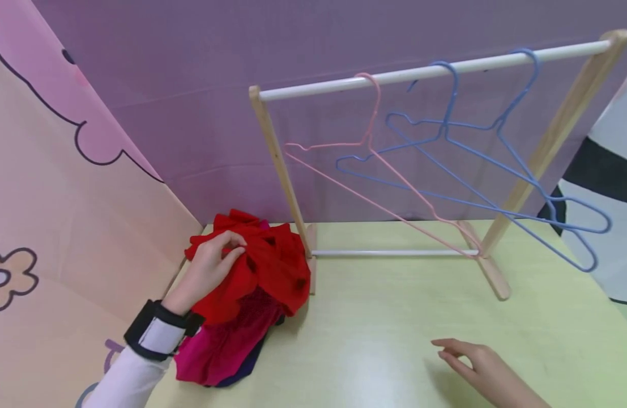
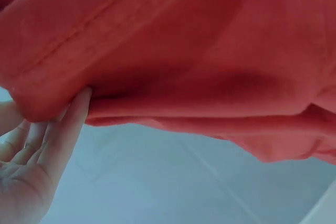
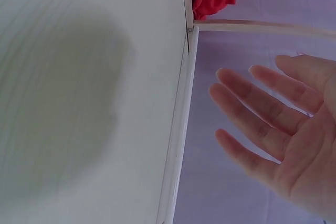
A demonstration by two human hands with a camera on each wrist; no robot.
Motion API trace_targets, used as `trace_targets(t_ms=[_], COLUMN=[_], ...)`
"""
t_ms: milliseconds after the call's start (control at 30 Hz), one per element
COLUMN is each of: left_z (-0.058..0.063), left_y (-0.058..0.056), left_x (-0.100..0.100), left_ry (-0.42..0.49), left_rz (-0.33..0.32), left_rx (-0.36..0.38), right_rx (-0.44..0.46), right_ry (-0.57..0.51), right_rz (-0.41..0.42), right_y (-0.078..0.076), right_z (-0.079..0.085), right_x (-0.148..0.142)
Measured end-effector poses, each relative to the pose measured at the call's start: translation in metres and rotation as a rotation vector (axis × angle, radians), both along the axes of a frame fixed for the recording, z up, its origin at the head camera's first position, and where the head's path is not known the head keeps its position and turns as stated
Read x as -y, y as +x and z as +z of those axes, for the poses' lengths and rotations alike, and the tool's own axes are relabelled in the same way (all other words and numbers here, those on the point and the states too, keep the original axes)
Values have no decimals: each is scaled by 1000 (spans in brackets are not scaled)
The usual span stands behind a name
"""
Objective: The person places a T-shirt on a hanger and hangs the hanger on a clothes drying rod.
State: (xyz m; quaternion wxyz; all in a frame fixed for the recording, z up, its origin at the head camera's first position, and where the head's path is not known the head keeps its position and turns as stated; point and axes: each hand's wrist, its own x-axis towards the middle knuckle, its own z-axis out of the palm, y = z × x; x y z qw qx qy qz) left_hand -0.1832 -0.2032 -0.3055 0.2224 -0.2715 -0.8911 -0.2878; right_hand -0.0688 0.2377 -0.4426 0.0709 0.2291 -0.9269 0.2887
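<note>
At the left of the head view, my left hand (image 1: 213, 262) pinches a fold of a red garment (image 1: 280, 266) on top of a clothes pile. The left wrist view shows thumb and fingers at the edge of the red cloth (image 2: 199, 51), near a stitched seam. Beneath it in the pile lie a magenta garment (image 1: 216, 351) and a dark blue one (image 1: 247, 365), both partly hidden. Over the table at the lower right, my right hand (image 1: 478, 365) holds nothing; the right wrist view shows its fingers (image 3: 257, 114) spread and slightly bent.
A wooden rack with a white rail (image 1: 318, 88) stands at the back of the table (image 1: 374, 340). From it hang a pink hanger (image 1: 338, 144) and two blue hangers (image 1: 448, 113). The pile lies against the rack's left leg (image 1: 282, 175), with a patterned wall panel (image 1: 89, 226) further left.
</note>
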Motion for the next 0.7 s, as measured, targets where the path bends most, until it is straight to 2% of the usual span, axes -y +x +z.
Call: trace_targets(t_ms=[167,333,467,600,700], left_z=[22,49,72,91,102], left_y=[-7,-13,-13,-9,-5], left_x=[-16,-31,-43,-60,-75], left_ry=[53,125,210,275,291], left_rz=[7,1,-16,-39,-95], left_rx=[-58,-94,-74,-44,-48], right_rx=[36,39,20,-13,-66], right_ry=[-29,-50,-52,-50,-37], right_rz=[15,44,60,82,87], right_y=[-1,-4,-8,-15,-22], right_z=[5,10,12,20,31], right_x=[3,7,10,15,23])
